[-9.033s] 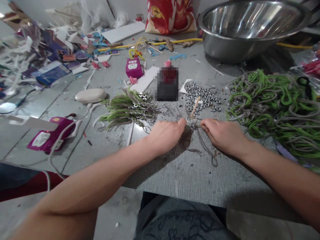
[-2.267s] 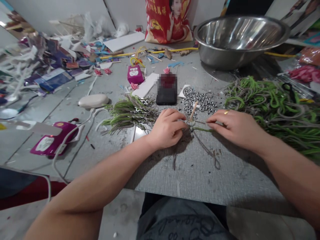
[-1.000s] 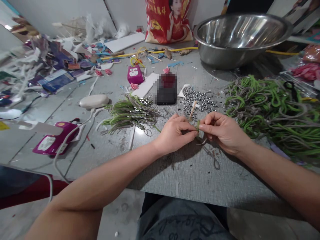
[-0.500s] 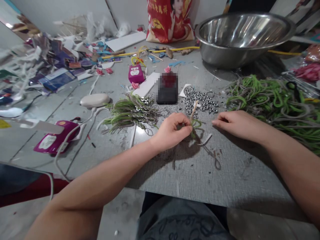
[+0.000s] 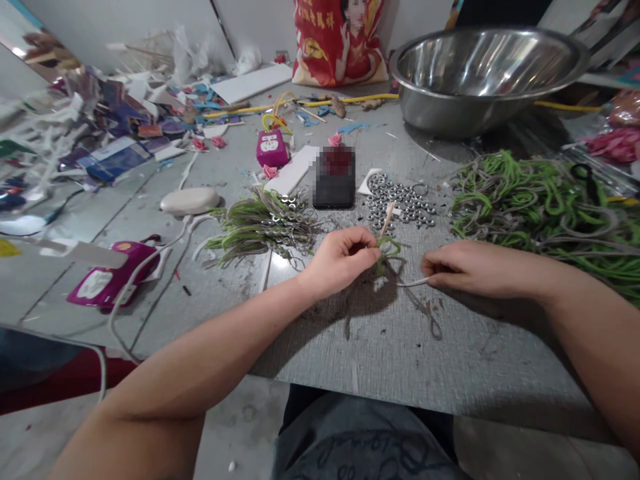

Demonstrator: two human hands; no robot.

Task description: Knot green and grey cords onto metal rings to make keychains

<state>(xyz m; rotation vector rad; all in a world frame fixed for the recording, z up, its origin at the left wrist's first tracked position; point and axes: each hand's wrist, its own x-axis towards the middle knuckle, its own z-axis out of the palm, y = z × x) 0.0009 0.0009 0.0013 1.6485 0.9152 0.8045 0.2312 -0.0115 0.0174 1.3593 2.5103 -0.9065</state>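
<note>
My left hand (image 5: 345,261) is closed in a pinch on a looped green cord (image 5: 393,249), just over the table. A thin wooden stick (image 5: 387,219) stands up at a slant beside these fingertips; its lower end is hidden among the loops. From the same spot a grey cord (image 5: 414,283) runs to the right, and my right hand (image 5: 465,267) pinches its pale end between thumb and fingers. Another grey strand ends in a small loop (image 5: 436,329) lying on the table. Behind the hands lies a spread of small silver metal rings (image 5: 400,200).
Left of my hands lies a bundle of green-grey cords with metal pieces (image 5: 260,227); a larger cord heap (image 5: 525,200) is at right. A blurred dark phone (image 5: 334,187), steel basin (image 5: 480,110), red bag (image 5: 340,47) and purple power sockets (image 5: 273,148) stand farther back or left.
My right hand has closed on the free end of the grey cord and drawn it out to the right. My left hand has shifted slightly left, still pinching the green cord.
</note>
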